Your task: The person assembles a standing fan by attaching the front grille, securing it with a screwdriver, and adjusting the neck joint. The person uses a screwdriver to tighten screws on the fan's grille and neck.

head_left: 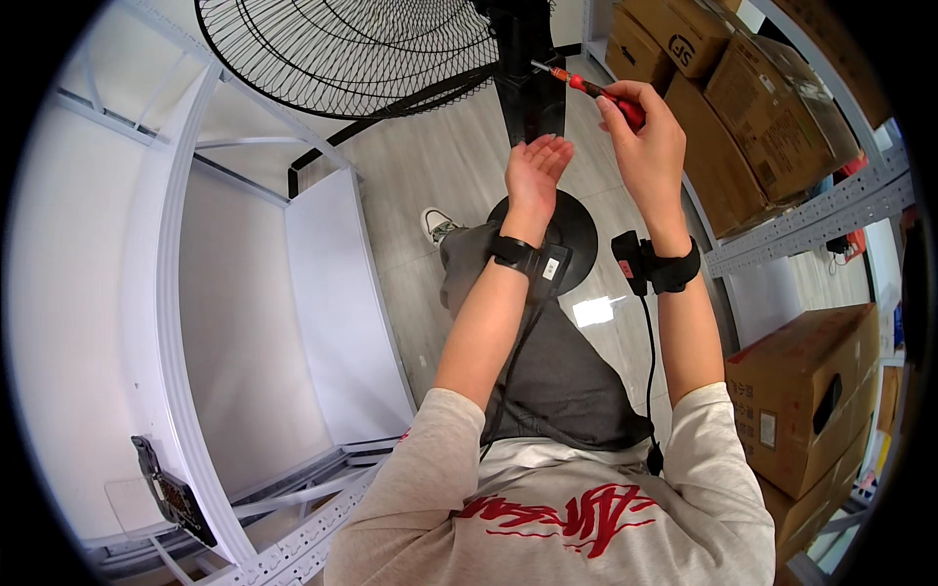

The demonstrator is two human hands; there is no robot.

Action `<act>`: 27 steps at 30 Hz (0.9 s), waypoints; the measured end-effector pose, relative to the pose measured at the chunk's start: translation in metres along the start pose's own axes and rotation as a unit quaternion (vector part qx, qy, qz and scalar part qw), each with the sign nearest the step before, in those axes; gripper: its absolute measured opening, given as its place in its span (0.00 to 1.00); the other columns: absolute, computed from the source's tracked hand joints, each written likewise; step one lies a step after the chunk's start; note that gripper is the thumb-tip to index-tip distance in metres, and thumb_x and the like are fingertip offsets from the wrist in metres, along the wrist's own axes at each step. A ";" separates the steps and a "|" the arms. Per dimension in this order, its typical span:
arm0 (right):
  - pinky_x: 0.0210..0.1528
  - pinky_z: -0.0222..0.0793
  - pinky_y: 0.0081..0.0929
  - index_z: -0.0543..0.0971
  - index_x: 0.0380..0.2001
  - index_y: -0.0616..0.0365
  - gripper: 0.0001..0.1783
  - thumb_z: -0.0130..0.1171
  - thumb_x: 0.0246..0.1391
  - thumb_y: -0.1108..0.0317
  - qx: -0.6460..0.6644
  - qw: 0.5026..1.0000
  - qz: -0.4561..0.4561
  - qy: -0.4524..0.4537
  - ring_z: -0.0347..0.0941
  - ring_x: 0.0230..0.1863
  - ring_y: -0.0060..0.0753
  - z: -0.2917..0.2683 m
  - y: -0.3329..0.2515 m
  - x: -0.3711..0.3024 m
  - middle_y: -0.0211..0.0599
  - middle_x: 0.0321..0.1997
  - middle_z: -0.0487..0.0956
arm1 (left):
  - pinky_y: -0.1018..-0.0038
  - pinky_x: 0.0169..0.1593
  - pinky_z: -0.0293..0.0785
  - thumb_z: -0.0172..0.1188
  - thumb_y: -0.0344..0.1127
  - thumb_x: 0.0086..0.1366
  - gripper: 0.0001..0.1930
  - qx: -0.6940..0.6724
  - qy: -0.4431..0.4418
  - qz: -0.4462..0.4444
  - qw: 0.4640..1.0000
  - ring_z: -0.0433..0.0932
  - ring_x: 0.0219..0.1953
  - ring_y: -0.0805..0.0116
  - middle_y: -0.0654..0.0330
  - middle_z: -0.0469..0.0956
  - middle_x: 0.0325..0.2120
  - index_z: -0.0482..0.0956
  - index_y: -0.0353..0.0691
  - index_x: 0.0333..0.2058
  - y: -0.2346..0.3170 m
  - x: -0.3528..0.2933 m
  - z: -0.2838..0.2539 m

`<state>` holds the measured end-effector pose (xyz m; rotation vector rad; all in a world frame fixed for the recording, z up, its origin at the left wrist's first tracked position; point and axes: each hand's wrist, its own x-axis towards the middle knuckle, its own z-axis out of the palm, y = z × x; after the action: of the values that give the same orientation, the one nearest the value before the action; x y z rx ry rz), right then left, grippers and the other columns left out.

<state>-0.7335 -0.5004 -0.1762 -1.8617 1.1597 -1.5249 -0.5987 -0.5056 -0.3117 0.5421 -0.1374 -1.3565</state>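
Observation:
A large black pedestal fan stands in front of me, its wire cage at the upper left and its black column near the top middle. My right hand is closed round the handle of a red-and-black screwdriver. The screwdriver's metal tip points left and appears at or close to the column's side. My left hand is palm up just below, fingers stretched out beside the lower column, with nothing visible in it. Part of the fan's round base shows behind my left wrist.
White metal shelving stands along the left, with a white panel beside it. On the right, a rack holds cardboard boxes, and another box sits lower down. Cables hang from black bands on both my wrists. My shoe rests on the floor.

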 end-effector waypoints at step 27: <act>0.33 0.73 0.25 0.78 0.37 0.63 0.08 0.62 0.54 0.73 -0.021 0.994 0.075 -0.073 0.80 0.30 0.27 -0.020 0.055 -0.065 0.39 0.33 0.79 | 0.55 0.66 0.63 0.42 0.35 0.72 0.19 -0.033 -0.067 0.010 0.997 0.68 0.59 0.42 0.35 0.65 0.56 0.62 0.23 0.53 -0.005 -0.008 0.014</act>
<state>-0.7716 -0.4727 -0.2495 -1.8348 1.2418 -1.2713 -0.6102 -0.5025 -0.3001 0.3938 -0.2052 -1.3735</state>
